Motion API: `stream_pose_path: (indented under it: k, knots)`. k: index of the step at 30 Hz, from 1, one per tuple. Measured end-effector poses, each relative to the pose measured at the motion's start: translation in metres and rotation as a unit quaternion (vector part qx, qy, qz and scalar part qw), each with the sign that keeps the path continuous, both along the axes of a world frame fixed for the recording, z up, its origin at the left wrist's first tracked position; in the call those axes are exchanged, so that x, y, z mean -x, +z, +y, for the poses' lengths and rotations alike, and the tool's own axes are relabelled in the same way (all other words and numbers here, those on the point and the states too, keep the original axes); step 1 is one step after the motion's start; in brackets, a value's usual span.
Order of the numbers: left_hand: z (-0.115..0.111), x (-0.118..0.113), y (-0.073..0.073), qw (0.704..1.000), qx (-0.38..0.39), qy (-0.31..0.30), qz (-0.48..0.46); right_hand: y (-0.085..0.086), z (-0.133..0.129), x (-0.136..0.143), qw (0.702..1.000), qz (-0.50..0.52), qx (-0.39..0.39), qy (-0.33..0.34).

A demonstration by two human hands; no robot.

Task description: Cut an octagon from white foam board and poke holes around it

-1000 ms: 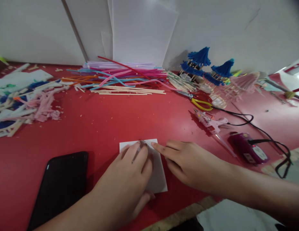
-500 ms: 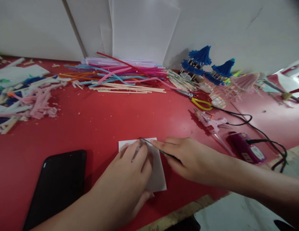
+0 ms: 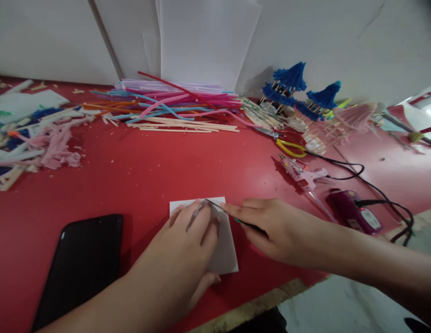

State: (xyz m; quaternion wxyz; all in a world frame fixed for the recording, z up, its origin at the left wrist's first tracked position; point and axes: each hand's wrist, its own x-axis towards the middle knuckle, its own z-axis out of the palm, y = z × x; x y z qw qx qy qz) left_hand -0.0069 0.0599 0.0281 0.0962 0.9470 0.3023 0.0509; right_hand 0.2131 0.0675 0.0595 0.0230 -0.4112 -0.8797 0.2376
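Note:
A square white card (image 3: 226, 252) lies on the red tabletop in front of me. My left hand (image 3: 185, 245) is bent over it, fingers pressing it down and thumb by its lower edge. Between those fingers shows a thin greyish strip (image 3: 194, 215); what it belongs to is hidden. From the right, my right hand (image 3: 271, 226) grips a slim dark craft knife (image 3: 214, 203), index finger stretched along it. The knife's narrow tip meets the card's upper part beside my left fingertips. Most of the handle, with a small green part, is covered by my hand.
A black phone (image 3: 81, 263) lies at left, below a heap of pink scraps (image 3: 59, 145). Pipe cleaners (image 3: 187, 99) and wooden sticks (image 3: 187, 125) lie behind. At right are yellow-handled scissors (image 3: 290, 149), a pink glue gun (image 3: 303, 175), a purple power strip (image 3: 356, 210) and small blue-roofed models (image 3: 290, 78).
The knife tip and my right hand have shifted very slightly rightward relative to my left fingers. My left hand stays on the card. The whole view has moved a little.

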Motion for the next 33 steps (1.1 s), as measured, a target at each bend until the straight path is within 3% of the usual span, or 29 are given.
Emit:
stream_pose_path:
  k: [16, 23, 33]
  knots:
    - [0.0, 0.0, 0.002, 0.999, 0.035, 0.01, 0.006, 0.004, -0.009, -0.008, 0.998, -0.042, 0.033, -0.015]
    - [0.0, 0.001, 0.002, 1.0, 0.019, 0.013, 0.001, 0.005, -0.019, -0.016, 0.999, -0.047, 0.012, -0.016]
    - [0.0, 0.001, 0.0, 1.0, 0.011, 0.011, 0.005, 0.005, -0.027, -0.021, 0.994, -0.08, 0.06, -0.038]
